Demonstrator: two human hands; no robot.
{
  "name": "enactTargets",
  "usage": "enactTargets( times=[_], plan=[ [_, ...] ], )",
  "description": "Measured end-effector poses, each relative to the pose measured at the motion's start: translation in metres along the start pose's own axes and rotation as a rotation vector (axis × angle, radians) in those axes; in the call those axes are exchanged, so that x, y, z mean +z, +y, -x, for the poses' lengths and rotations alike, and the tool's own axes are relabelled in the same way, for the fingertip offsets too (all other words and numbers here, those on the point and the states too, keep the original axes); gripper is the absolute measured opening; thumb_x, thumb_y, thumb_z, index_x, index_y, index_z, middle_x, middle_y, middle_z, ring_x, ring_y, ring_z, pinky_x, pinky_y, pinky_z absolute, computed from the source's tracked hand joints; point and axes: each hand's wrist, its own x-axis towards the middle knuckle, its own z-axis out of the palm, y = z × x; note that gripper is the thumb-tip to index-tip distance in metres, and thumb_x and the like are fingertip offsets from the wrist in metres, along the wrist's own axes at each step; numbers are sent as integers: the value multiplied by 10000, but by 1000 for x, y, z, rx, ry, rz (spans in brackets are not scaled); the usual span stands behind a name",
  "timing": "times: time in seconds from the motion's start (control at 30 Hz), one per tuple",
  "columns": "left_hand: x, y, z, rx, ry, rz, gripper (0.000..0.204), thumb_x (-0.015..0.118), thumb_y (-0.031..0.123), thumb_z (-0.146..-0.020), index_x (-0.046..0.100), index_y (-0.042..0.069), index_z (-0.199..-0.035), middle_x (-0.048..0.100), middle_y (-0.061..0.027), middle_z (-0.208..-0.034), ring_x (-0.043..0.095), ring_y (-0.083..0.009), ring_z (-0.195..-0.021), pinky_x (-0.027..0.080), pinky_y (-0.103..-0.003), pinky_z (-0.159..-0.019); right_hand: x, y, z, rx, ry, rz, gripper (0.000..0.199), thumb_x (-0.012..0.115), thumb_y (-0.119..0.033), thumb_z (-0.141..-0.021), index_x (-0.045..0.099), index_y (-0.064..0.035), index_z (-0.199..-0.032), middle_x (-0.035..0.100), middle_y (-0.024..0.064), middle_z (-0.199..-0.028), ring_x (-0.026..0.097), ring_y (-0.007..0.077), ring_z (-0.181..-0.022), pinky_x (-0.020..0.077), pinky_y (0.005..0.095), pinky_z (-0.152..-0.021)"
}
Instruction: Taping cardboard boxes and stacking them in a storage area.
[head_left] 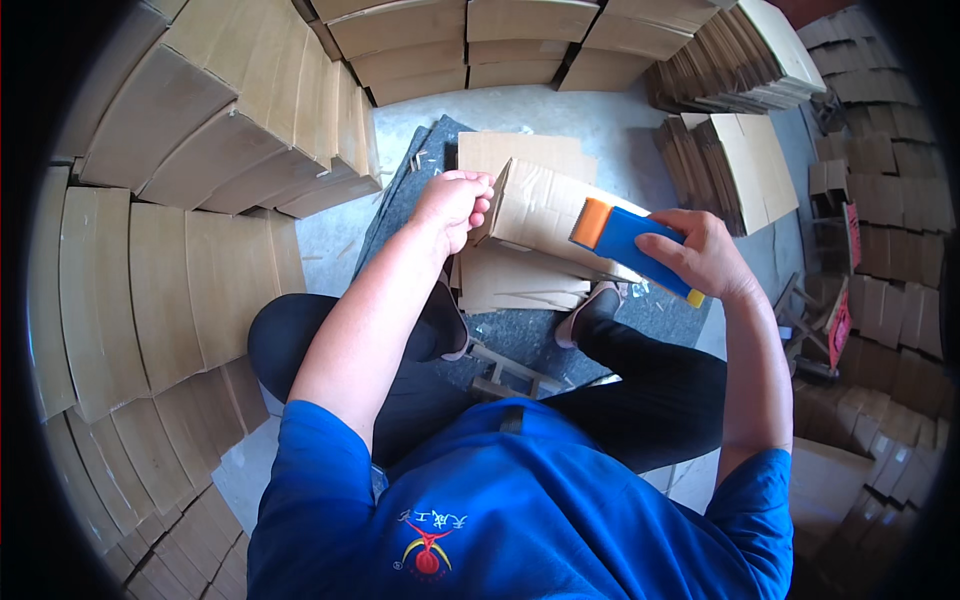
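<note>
A cardboard box (540, 205) lies between my feet on flat pieces of cardboard (515, 282), with tape along its top. My right hand (705, 250) grips a blue tape dispenser (640, 243) with an orange toothed end, held over the right end of the box. At the box's left end, my left hand (455, 208) is closed with the fingers curled and the thumb pressed in. Whatever may be between those fingers is too small to tell.
A dark grey mat (400, 205) with scraps on it lies under the cardboard. Stacked boxes (150, 290) rise close on my left, and more boxes (515, 50) stand ahead. Flattened cartons (730, 170) lean at the right. Part of a low stool (515, 375) shows between my legs.
</note>
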Motion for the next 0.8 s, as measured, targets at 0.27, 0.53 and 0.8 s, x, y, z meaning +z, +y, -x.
enactTargets(
  times=[0.27, 0.53, 0.8],
  plan=[
    [-8, -5, -41, 31, 111, -35, 174, 692, 132, -896, 642, 9, -1009, 572, 7, -728, 471, -64, -582, 373, -216, -478, 7, -17, -65, 52, -78, 211, 532, 676, -492, -796, 735, -75, -1122, 728, 170, -981, 716, 267, -893, 566, 357, -866],
    [-19, -21, -57, -36, 144, -67, 184, 705, 142, -911, 627, 32, -1036, 577, 22, -772, 479, -51, -593, 396, -203, -487, 20, -20, -95, 43, -142, 338, 501, 665, -502, -793, 750, -116, -1100, 735, 132, -1001, 710, 264, -917, 555, 357, -887],
    [-20, -33, -69, -85, 137, -117, 195, 707, 142, -904, 638, 55, -1064, 579, 37, -771, 477, -47, -600, 392, -204, -490, 49, -41, -93, -119, -18, 773, 369, 580, -383, -837, 726, -114, -1044, 679, 111, -1044, 627, 239, -1053, 449, 423, -938]
  ],
)
